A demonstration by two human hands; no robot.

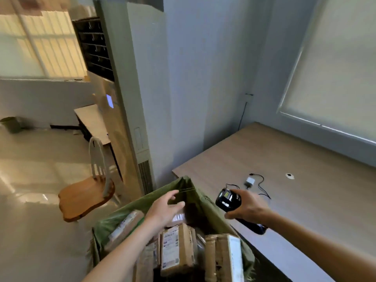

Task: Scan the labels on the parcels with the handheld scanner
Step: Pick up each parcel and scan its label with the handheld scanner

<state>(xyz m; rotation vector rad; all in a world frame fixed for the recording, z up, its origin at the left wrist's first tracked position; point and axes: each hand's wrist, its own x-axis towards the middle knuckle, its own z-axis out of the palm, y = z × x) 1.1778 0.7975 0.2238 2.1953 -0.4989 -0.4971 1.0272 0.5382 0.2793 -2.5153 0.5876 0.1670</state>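
Cardboard parcels stood packed in a green sack beside the desk, labels waiting for the scanner.

The right hand gripped the handheld scanner, fingers curled round its handle, held over the desk edge just beside the sack's mouth. The left hand reached over the parcels with fingers loosely spread, holding nothing. White labels faced upward on several boxes. No parcel lay out on the desk, so the job appeared to be at or near its start, with the whole sackful seemingly left to scan. A charger and cable lay on the desk behind.
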